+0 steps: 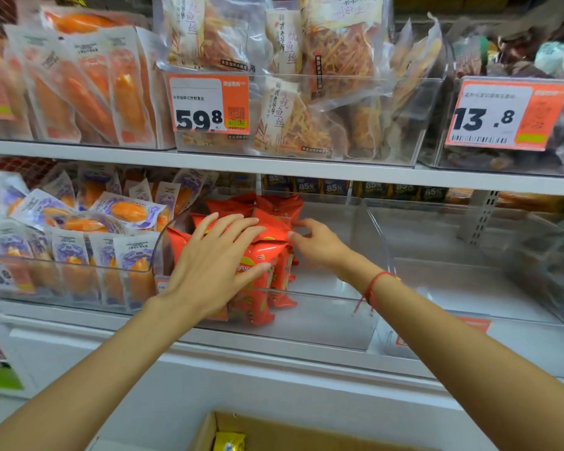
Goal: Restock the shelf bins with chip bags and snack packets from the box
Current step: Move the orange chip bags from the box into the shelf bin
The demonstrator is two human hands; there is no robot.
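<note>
Several red chip bags (267,252) stand upright in the left part of a clear plastic bin (323,320) on the lower shelf. My left hand (212,265) lies flat on the front bags with straight, spread fingers. My right hand (316,240) reaches in from the right and its fingertips touch the upper right edge of the bags. The right half of that bin holds no bags. At the bottom edge a cardboard box (209,431) shows a yellow packet (229,441) inside.
Left of the chips, a bin of purple-and-orange packets (79,242). To the right, a bare clear bin (469,288). The upper shelf (274,167) carries bins of orange packets, dried-squid bags (306,92) and dark snacks, with orange price tags (210,104).
</note>
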